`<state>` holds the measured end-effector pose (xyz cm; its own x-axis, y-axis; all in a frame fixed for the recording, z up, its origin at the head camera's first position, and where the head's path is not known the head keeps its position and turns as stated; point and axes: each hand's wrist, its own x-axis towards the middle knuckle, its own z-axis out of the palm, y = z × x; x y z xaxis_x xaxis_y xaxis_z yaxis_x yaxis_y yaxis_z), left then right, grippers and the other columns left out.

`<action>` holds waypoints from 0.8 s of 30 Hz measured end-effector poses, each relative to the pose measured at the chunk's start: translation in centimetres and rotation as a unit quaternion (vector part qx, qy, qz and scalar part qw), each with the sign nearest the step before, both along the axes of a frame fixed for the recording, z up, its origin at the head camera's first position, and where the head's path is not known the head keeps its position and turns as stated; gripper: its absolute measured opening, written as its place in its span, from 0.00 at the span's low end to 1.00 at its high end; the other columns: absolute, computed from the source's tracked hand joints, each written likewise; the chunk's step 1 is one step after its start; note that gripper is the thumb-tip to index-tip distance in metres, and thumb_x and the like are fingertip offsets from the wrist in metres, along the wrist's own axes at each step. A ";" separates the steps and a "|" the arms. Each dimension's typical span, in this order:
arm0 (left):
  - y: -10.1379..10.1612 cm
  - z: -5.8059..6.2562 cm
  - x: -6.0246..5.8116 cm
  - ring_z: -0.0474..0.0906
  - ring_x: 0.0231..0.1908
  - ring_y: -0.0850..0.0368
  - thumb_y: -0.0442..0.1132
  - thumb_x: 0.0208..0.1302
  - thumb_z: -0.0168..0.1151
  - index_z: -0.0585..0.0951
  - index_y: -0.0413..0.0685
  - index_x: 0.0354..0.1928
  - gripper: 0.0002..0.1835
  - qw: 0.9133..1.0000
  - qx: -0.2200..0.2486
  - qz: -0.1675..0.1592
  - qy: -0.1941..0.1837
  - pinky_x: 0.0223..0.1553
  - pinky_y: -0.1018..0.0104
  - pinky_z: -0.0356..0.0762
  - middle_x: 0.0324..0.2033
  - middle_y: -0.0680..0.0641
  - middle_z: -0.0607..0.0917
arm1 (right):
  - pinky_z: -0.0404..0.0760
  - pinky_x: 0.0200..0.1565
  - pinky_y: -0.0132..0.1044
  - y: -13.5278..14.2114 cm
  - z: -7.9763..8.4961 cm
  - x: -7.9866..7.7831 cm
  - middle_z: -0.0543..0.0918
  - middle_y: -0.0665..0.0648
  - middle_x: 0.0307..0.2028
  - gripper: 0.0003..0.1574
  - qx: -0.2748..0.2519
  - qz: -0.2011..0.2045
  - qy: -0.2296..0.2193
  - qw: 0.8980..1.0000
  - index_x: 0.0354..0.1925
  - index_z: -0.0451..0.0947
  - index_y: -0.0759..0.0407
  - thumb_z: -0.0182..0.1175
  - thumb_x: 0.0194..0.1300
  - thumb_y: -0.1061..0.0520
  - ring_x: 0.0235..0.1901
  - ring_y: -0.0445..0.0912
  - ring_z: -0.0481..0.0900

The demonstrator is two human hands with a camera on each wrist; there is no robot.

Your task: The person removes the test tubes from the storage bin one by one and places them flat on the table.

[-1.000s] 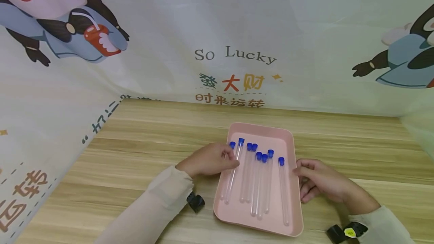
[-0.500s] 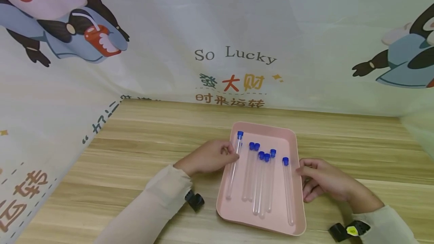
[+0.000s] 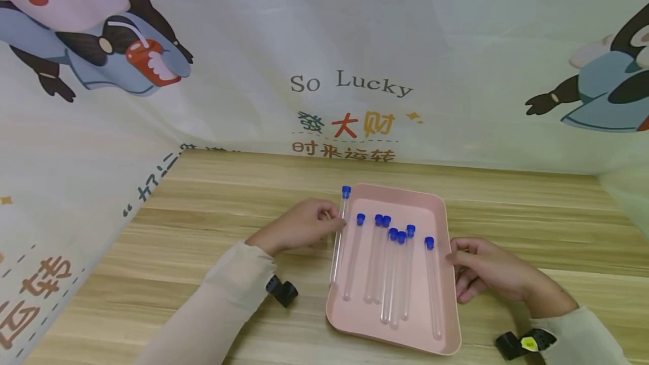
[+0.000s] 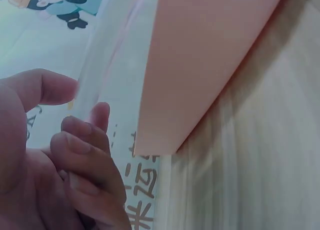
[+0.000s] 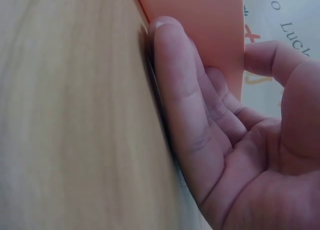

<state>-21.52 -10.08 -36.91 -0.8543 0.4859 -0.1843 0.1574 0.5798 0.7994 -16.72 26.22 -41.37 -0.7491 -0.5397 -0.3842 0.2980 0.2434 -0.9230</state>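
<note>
Between thumb and fingers, my left hand (image 3: 301, 224) pinches a clear test tube (image 3: 341, 241) with a blue cap, raised along the left rim of a pink tray (image 3: 392, 339). The left wrist view shows that tube (image 4: 95, 75) blurred, above the tray's outer wall (image 4: 195, 55). Several more blue-capped test tubes lie inside the tray, among them one (image 3: 353, 258) at the left and one (image 3: 433, 292) at the right. My right hand (image 3: 489, 269) holds the tray's right side, thumb at the rim and fingers against the outer wall (image 5: 205, 25).
The tray stands on a wood-grain table (image 3: 213, 207). A printed curtain (image 3: 253, 27) with cartoon figures and lettering hangs behind and at both sides. A small black camera (image 3: 281, 292) sits on the left wrist, another (image 3: 512, 345) on the right.
My left hand has lifted one test tube from the tray and carried it left to the rim, uncovering the tube beside it. The tray and my right hand have shifted slightly right.
</note>
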 end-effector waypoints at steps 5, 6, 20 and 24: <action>-0.6 0.0 -0.4 0.68 0.18 0.61 0.49 0.70 0.58 0.81 0.50 0.35 0.11 1.000 -0.010 0.016 -0.002 0.21 0.69 0.68 0.19 0.53 0.74 | 0.86 0.32 0.42 0.1 0.0 -0.1 0.82 0.54 0.28 0.07 -0.001 0.005 0.003 1.000 0.38 0.70 0.58 0.49 0.75 0.56 0.24 0.43 0.84; -0.7 0.0 -0.4 0.68 0.18 0.61 0.49 0.69 0.58 0.80 0.50 0.35 0.11 1.000 -0.013 0.018 -0.003 0.21 0.69 0.68 0.18 0.54 0.74 | 0.86 0.32 0.42 0.2 0.0 -0.1 0.82 0.54 0.28 0.07 -0.001 0.005 0.005 1.000 0.38 0.70 0.58 0.49 0.75 0.56 0.24 0.43 0.84; -1.3 -1.2 -0.9 0.63 0.15 0.62 0.49 0.70 0.58 0.80 0.48 0.31 0.14 0.998 -0.053 0.029 -0.006 0.19 0.70 0.63 0.13 0.56 0.69 | 0.86 0.32 0.43 0.4 0.0 -0.3 0.81 0.53 0.28 0.07 0.010 -0.003 0.007 1.000 0.38 0.69 0.57 0.50 0.75 0.56 0.24 0.43 0.84; -1.6 -1.9 -1.2 0.65 0.18 0.62 0.49 0.68 0.59 0.80 0.47 0.28 0.15 0.996 -0.081 0.037 0.007 0.21 0.69 0.64 0.17 0.55 0.74 | 0.86 0.31 0.42 0.4 -0.1 -0.2 0.81 0.54 0.28 0.07 0.008 -0.005 0.010 1.000 0.38 0.69 0.57 0.49 0.75 0.56 0.24 0.43 0.84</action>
<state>-22.73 -11.67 -38.85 -0.8902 0.3857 -0.2426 0.1196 0.7115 0.6924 -16.97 26.58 -41.47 -0.7615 -0.5267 -0.3776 0.2818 0.2556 -0.9248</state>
